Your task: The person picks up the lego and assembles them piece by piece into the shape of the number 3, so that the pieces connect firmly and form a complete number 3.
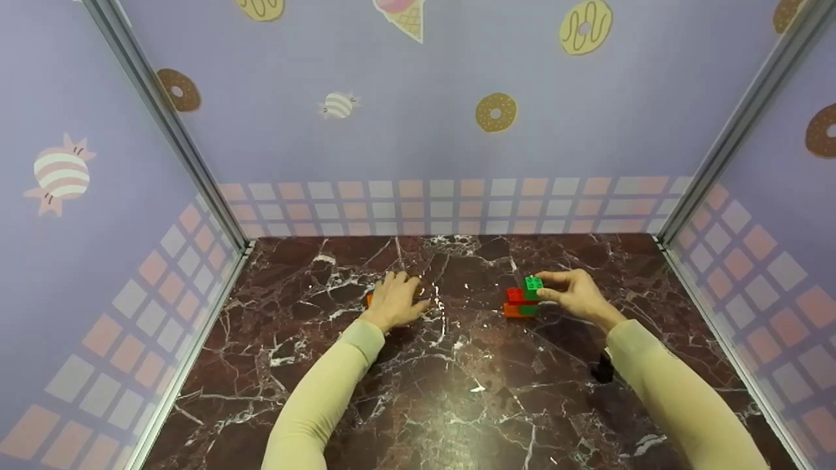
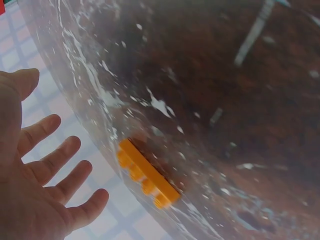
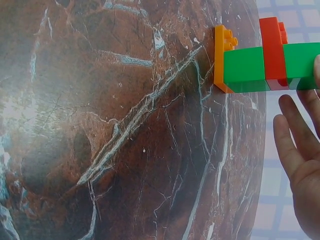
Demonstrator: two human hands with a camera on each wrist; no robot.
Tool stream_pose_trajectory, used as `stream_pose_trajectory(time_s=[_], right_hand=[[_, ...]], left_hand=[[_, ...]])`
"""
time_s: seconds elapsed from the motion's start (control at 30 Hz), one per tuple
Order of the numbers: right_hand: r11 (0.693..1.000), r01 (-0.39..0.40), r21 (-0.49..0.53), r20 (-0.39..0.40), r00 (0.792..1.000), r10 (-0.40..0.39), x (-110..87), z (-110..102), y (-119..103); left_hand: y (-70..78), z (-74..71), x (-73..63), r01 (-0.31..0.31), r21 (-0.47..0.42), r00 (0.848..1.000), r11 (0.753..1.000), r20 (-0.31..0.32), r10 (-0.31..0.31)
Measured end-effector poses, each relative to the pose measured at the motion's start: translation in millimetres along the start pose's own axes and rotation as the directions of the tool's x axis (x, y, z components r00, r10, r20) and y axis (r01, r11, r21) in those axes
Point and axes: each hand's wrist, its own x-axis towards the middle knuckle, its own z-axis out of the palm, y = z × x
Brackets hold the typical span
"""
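Note:
On the right of the marbled tabletop, building bricks are stacked: an orange brick (image 3: 219,60) at the bottom, a green brick (image 3: 244,69) on it, then a red brick (image 1: 515,296). A second green brick (image 1: 533,284) forms the top, pinched between thumb and fingers of my right hand (image 1: 578,297). My left hand (image 1: 393,301), fingers spread, hovers by another orange brick (image 2: 148,175) and partly hides it in the head view. That loose brick has one row of studs and lies apart from the left fingers in the left wrist view.
A small black object (image 1: 603,367) lies on the table (image 1: 457,405) beside the right forearm. Patterned panels enclose the table at the back (image 1: 431,150), left (image 1: 98,241) and right (image 1: 777,261), joined by metal corner posts.

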Motion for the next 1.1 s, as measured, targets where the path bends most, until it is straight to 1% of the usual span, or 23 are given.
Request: stream_pose_trajectory(time_s=[0.1,0.23,0.33,0.5,0.63,0.8,0.9,0.97,1.1], right_hand=[[1.000,-0.006,0.004,0.000,1.000,0.006,0.5,-1,-1],[1.000,-0.008,0.001,-0.005,1.000,0.008,0.8,0,0],[1.000,-0.001,0.004,-0.004,1.000,0.001,1.1,0,1],[1.000,0.003,0.000,-0.007,1.000,-0.003,1.5,0,2],[1.000,0.001,-0.007,-0.012,1.000,-0.001,2.1,-1,2],[1.000,0.013,-0.018,-0.011,1.000,-0.014,2.7,-1,3],[0.999,0.021,-0.027,-0.010,1.000,-0.021,2.8,-1,3],[0.999,0.020,-0.028,-0.009,1.000,-0.020,2.7,-1,3],[0.999,0.016,-0.039,-0.011,1.000,-0.017,2.5,-1,2]], left_hand=[[-6.8,-0.1,-2.0,0.023,-0.015,1.000,1.000,-0.006,-0.023],[-17.9,0.2,-4.8,0.056,-0.034,0.998,0.998,0.002,-0.056],[-27.5,0.7,-6.3,0.079,-0.033,0.997,0.996,0.003,-0.079],[-43.9,2.2,-8.7,0.104,-0.029,0.994,0.994,-0.022,-0.105],[-54.2,4.6,-11.5,0.142,-0.048,0.990,0.989,-0.019,-0.143],[-61.9,7.8,-15.0,0.178,-0.080,0.984,0.981,-0.013,-0.179],[-64.2,9.0,-15.9,0.191,-0.082,0.981,0.978,-0.010,-0.192],[-64.9,9.3,-16.4,0.194,-0.082,0.981,0.978,-0.011,-0.195],[-65.3,9.4,-17.3,0.186,-0.085,0.981,0.979,-0.034,-0.189]])
